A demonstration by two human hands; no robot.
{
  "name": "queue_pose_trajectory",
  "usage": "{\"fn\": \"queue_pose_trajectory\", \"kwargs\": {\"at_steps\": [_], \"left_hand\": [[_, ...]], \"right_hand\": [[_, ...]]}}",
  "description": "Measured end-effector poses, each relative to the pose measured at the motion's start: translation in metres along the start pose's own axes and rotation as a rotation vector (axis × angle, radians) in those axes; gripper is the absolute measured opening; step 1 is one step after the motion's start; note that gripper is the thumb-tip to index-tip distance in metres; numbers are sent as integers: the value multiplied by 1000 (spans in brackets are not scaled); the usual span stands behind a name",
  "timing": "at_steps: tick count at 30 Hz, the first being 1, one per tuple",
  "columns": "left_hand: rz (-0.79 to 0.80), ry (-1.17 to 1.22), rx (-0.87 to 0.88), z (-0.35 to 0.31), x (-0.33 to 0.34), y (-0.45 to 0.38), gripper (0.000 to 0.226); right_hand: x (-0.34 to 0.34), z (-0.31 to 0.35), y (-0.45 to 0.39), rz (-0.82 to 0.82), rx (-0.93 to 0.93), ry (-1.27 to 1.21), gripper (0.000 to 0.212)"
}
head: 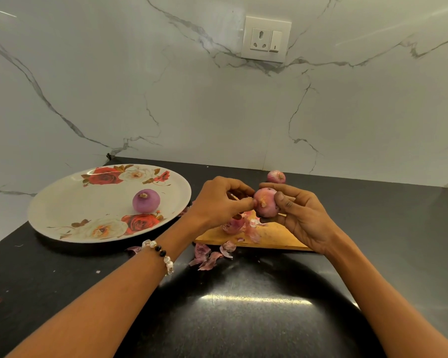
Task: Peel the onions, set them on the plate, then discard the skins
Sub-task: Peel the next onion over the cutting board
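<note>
Hands: right hand [299, 210] cupping onion [265, 204], left hand [221, 200] pinching its skin | step: I'm peeling onion two | next: strip skin, move it to plate [62, 202]

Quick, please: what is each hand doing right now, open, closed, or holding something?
Left hand: closed, fingertips pinching at the round pink half-peeled onion.
Right hand: closed around the same onion, holding it above the wooden board.

both hands [259, 205] hold an onion [266, 204], perhaps half-peeled, above the board [269, 237].
</note>
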State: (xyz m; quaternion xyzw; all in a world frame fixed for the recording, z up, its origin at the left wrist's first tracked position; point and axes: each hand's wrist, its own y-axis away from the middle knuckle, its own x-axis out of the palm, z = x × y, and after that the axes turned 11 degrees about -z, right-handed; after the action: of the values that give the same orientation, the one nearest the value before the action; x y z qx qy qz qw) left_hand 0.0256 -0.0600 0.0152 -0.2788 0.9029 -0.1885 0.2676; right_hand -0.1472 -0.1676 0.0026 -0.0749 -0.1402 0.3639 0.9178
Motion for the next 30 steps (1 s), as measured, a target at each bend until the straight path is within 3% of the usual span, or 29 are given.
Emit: {"fn": "queue_pose_trajectory", "kwargs": {"at_steps": [22,27,30], "left_hand": [[-66,-135,96,3,3,3,22],[32,12,-11,-1,0,1,21],[69,29,-24,0,-1,1,24]], "right_hand": [[6,-1,3,25,36,61,65],[4,2,4,8,17,37,42],[3,1,4,11,32,42,42]]}}
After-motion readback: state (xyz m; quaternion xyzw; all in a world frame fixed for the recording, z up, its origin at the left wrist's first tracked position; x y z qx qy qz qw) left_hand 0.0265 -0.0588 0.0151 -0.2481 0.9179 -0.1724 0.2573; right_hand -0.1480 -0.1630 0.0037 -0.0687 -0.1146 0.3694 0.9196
